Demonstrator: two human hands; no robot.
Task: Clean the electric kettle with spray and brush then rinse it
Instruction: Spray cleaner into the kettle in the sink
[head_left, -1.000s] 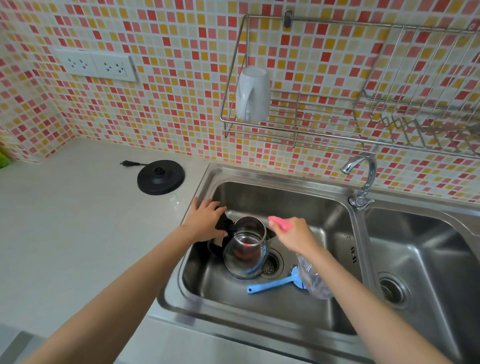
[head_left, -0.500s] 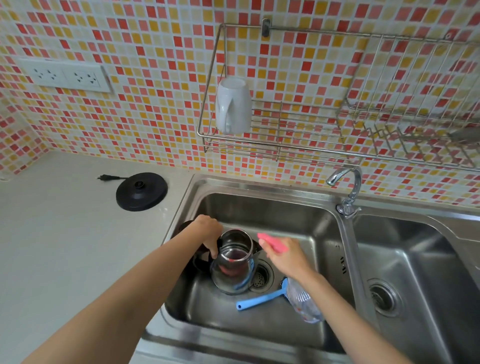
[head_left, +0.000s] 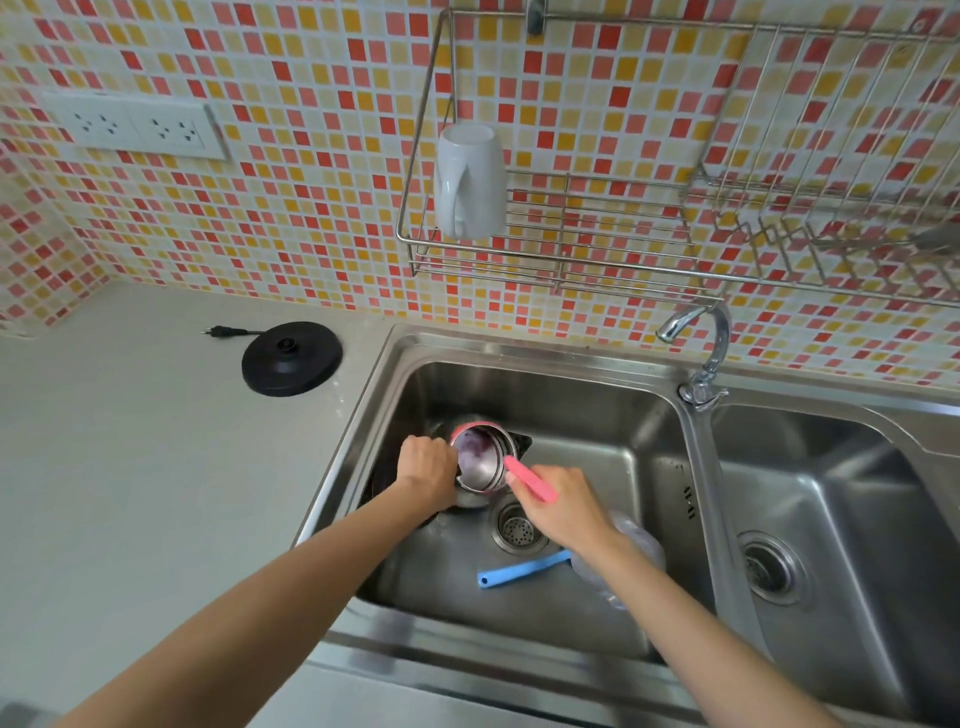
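In the left sink basin (head_left: 597, 364), our left hand (head_left: 427, 470) grips the kettle (head_left: 480, 462) — right hand (head_left: 558, 506) clenched around a pink-topped spray bottle (head_left: 530, 480), blue brush (head_left: 519, 570) lying near.

The sink (head_left: 644, 395) and tap (head_left: 714, 338) are shiny brushed metal, and the kettle (head_left: 480, 460) is glossy steel inside. The surface (head_left: 130, 493) looks matt, smooth grey; the base (head_left: 292, 357) is black plastic. The brush (head_left: 519, 570) handle is smooth blue plastic.
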